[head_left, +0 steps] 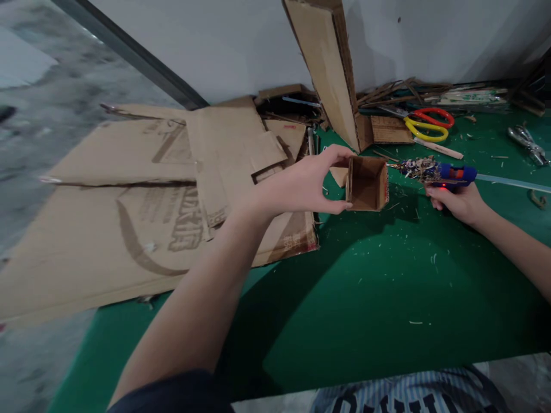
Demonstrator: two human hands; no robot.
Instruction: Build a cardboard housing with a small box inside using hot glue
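My left hand (pixel 307 180) grips a small open cardboard box (pixel 365 192) by its left side, thumb at the lower corner and fingers at the top. The box's open side faces me. In my right hand (pixel 458 202) is a blue hot glue gun (pixel 456 174) with a lit red light. Its front end is crusted with bits of debris, and a clear glue stick (pixel 512 182) sticks out of its back. The nozzle points left and is at the upper right edge of the box; whether it touches cannot be made out.
Flat cardboard sheets (pixel 163 155) cover the left of the green table (pixel 344 298) and overhang its edge. A tall cardboard piece (pixel 329 63) stands behind the box. Scissors (pixel 426 129), a pale stick-like tool (pixel 439 149) and a clear-handled tool (pixel 527 143) lie at the back right. A white wall rises behind.
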